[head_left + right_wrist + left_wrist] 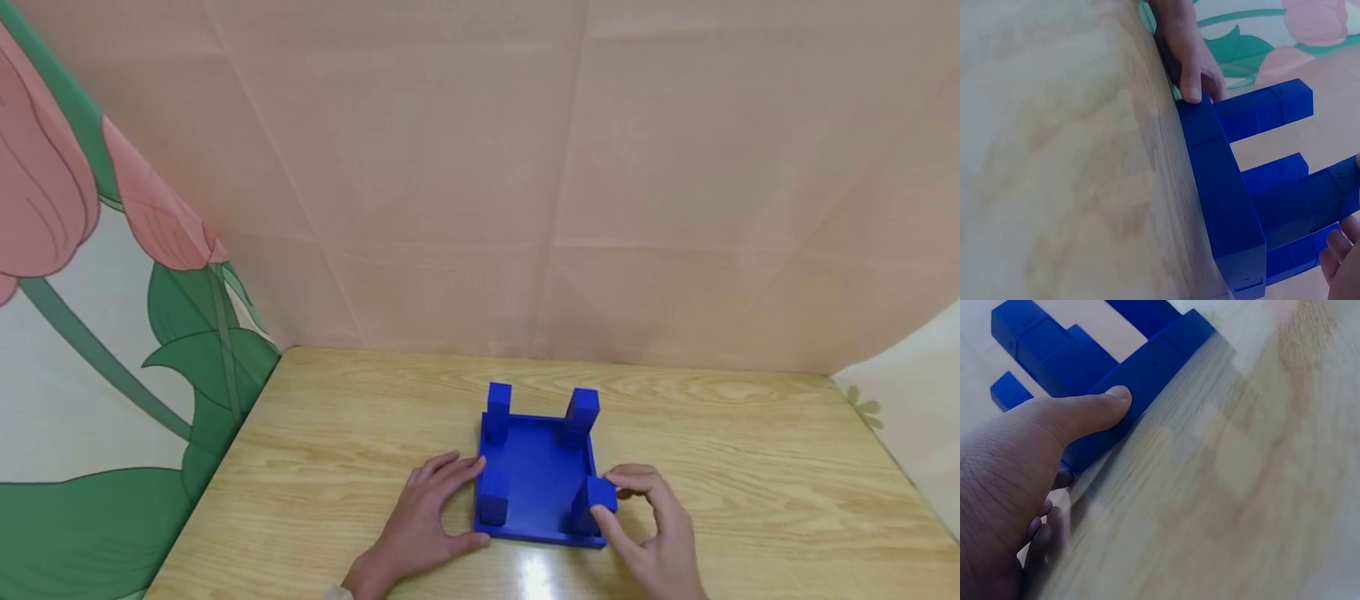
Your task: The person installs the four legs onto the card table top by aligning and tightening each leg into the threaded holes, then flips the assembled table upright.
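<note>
A blue square base (542, 483) with a low raised rim lies on the table, and blue square posts stand upright at its corners. My left hand (423, 518) holds the base at its near left corner, fingertips at the left side and thumb against the front wall (1147, 378). My right hand (658, 533) pinches the top of the near right post (600, 492) between thumb and fingers. Beside my left fingers stands the near left post (493, 498). In the right wrist view the gripped post (1325, 197) shows a seam partway along it.
Two more posts, the far left post (498, 408) and the far right post (582, 408), rise from the back corners. Under everything is a wood-grain table (337, 433). A plain beige cloth (450, 167) hangs behind, with a flower-printed cloth (97, 333) at the left.
</note>
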### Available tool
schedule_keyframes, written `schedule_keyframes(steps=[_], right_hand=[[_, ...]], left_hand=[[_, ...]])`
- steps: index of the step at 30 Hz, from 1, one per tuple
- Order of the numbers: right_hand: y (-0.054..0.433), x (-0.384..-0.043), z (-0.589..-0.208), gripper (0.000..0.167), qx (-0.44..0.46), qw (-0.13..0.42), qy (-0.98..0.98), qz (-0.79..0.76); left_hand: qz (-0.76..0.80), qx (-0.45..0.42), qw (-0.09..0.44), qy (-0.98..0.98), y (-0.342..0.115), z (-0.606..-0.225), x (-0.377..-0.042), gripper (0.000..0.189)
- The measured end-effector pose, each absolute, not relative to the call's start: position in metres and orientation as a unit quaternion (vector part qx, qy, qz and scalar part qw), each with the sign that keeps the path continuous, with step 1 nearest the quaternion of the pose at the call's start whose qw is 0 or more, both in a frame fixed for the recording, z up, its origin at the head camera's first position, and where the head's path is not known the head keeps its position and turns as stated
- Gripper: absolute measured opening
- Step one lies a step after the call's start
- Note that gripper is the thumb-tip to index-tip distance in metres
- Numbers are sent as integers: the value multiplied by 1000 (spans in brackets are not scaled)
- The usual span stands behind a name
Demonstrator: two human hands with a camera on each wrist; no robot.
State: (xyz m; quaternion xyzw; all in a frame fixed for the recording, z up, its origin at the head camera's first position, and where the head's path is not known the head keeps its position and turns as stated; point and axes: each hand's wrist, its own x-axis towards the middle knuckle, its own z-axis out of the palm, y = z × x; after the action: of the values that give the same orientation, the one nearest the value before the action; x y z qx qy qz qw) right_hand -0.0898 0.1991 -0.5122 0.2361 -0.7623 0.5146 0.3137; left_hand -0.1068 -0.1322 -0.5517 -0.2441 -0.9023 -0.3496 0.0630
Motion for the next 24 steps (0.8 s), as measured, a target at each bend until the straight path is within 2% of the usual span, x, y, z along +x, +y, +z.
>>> schedule_keyframes(steps=[7,9,16,19,24], right_hand=[[202,-89,-512,54,238,309,-766,511],[204,-89,-512,59,239,306,-771,505],[212,-87,-520,129,221,226,-802,506],[215,-87,-528,140,209,203,-814,502],[221,-86,-540,145,194,155,-822,513]], left_hand=[[-353,-236,43,-904,-133,-554,-106,95],[-354,-233,37,-905,-134,-554,-106,95],[-349,-212,26,-912,-133,-553,-104,107],[-346,-205,23,-915,-133,-553,-104,111],[-342,-208,23,-916,-134,-552,-103,111]])
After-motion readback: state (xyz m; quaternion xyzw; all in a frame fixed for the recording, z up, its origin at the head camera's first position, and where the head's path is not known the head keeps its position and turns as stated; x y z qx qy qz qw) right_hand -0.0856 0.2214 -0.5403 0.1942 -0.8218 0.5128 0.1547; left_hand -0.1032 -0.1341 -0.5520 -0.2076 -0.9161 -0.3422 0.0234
